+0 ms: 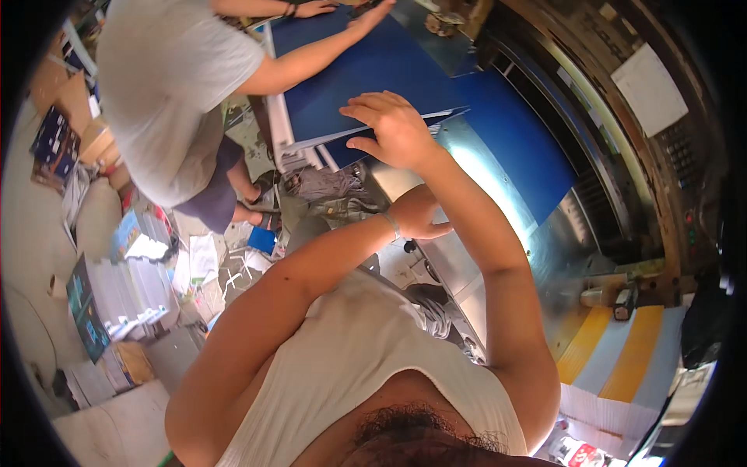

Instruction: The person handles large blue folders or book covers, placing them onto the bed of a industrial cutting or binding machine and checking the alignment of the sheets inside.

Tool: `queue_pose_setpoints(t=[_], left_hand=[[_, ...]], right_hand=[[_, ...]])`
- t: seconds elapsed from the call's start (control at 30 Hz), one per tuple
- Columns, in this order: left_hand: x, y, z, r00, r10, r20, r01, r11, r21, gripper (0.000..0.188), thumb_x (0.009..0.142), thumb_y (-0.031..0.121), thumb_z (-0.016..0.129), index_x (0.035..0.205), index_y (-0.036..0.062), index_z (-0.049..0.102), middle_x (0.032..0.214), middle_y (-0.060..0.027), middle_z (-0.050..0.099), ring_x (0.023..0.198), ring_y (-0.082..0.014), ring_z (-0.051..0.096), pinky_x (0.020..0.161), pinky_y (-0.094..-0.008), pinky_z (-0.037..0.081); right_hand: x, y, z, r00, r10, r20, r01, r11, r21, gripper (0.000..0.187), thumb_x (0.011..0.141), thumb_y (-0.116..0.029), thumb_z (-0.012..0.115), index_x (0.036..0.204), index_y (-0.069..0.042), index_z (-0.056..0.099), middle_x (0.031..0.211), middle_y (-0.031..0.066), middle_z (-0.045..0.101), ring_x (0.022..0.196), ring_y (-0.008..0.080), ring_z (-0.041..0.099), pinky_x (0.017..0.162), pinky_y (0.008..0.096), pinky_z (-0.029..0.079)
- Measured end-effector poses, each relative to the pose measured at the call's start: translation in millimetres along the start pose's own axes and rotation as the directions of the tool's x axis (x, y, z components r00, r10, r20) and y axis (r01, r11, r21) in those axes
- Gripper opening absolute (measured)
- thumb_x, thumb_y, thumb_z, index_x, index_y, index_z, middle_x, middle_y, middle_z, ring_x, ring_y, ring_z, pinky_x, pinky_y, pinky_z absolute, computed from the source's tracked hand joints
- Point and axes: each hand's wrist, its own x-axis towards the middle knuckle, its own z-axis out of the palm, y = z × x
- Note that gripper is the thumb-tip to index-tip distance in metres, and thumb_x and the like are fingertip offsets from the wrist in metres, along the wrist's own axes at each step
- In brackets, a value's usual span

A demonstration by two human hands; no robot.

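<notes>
We are looking down past our pale sleeveless top, with yellow-and-pale striped sheets lying close by on our right. We are holding our left hand low beneath our right forearm, which is partly hiding its fingers, so we are not managing to tell whether its grip is grasping anything. Farther out, we are reaching our right hand across the near edge of the stacked blue sheets; its grip is released, fingers and thumb standing apart, and we are not able to tell whether it is touching them. To the right of that stack, another blue sheet is lying on the metal worktop, beside the machine. Beyond, at the upper left, a co-worker is leaning in, arms extending over the stack's far part.
</notes>
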Motion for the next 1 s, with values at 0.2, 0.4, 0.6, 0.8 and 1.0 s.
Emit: queue_pose_setpoints(t=[0.2,0.4,0.6,0.8,1.0], left_hand=[[-54.8,31.0,-18.3,0.985,0.121,-0.124,-0.130,0.989,-0.067,0.044,0.089,0.024,0.077,0.130,0.0087,0.065,0.131,-0.0156,0.065,0.121,-0.0361,0.062,0.102,-0.0468,0.051],[-124.4,34.2,-53.1,0.991,-0.066,-0.118,0.047,0.986,-0.158,0.041,0.088,0.016,0.078,0.128,0.0093,0.068,0.134,-0.0132,0.065,0.126,-0.0316,0.062,0.106,-0.0430,0.051],[-188.4,17.3,-77.8,0.917,-0.332,-0.223,0.299,0.939,-0.167,0.042,0.090,0.022,0.078,0.128,0.0095,0.067,0.134,-0.0136,0.065,0.126,-0.0327,0.062,0.105,-0.0396,0.050],[-235.2,3.7,-76.1,0.849,-0.469,-0.243,0.443,0.883,-0.156,0.043,0.090,0.018,0.080,0.130,0.0102,0.067,0.133,-0.0114,0.064,0.120,-0.0265,0.063,0.101,-0.0370,0.051],[-244.8,3.7,-62.6,0.796,-0.565,-0.218,0.525,0.823,-0.216,0.043,0.092,0.022,0.078,0.132,0.0107,0.067,0.133,-0.0095,0.063,0.113,-0.0243,0.064,0.094,-0.0356,0.053]], right_hand=[[23.6,-28.7,40.6,0.996,-0.050,0.074,0.055,0.997,-0.063,0.059,0.072,-0.033,0.088,0.124,-0.012,0.070,0.122,0.0081,0.069,0.118,0.0297,0.064,0.102,0.0454,0.049],[48.0,-26.3,63.8,0.993,-0.037,0.114,0.047,0.996,-0.079,0.055,0.070,-0.044,0.087,0.112,-0.013,0.069,0.111,0.0062,0.068,0.108,0.0292,0.065,0.091,0.0441,0.051],[52.8,-23.3,71.8,0.992,-0.056,0.110,0.063,0.996,-0.057,0.053,0.071,-0.047,0.085,0.109,-0.014,0.069,0.107,0.0053,0.067,0.104,0.0297,0.065,0.087,0.0439,0.052],[61.6,-22.3,73.9,0.995,-0.050,0.083,0.054,0.998,-0.035,0.052,0.070,-0.044,0.086,0.110,-0.014,0.070,0.109,0.0051,0.068,0.105,0.0302,0.066,0.086,0.0444,0.053],[63.4,-29.1,71.6,0.992,0.015,0.126,-0.009,0.999,-0.044,0.053,0.069,-0.041,0.087,0.112,-0.014,0.070,0.113,0.0047,0.068,0.110,0.0302,0.066,0.091,0.0446,0.051]])
